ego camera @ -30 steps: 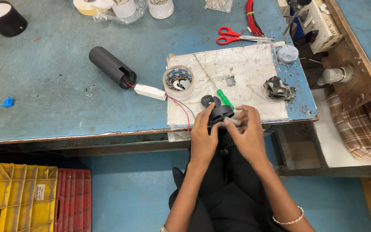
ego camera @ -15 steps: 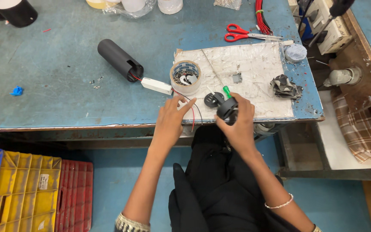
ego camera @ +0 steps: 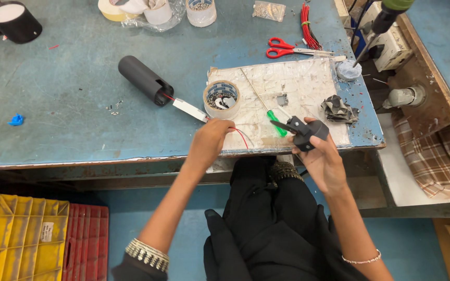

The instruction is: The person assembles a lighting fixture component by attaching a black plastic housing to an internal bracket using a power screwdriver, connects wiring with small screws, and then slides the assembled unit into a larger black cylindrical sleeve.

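Black fitting (ego camera: 308,134): gripped in right hand (ego camera: 323,162), held over table edge (ego camera: 131,158), just right of green screwdriver (ego camera: 276,115).
Red wire (ego camera: 241,136): pinched, apparently, by left hand (ego camera: 210,141); fingertips hidden.
Long axis: wire run up-left to white driver box (ego camera: 189,110) and black cylinder housing (ego camera: 145,80).
Nearer hand: left, housing up-left of it.

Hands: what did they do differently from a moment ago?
The left hand let go of the small black part and reached left to the red wires by the white connector. The right hand alone holds the part now. Black tube, tape roll and scissors stayed put.
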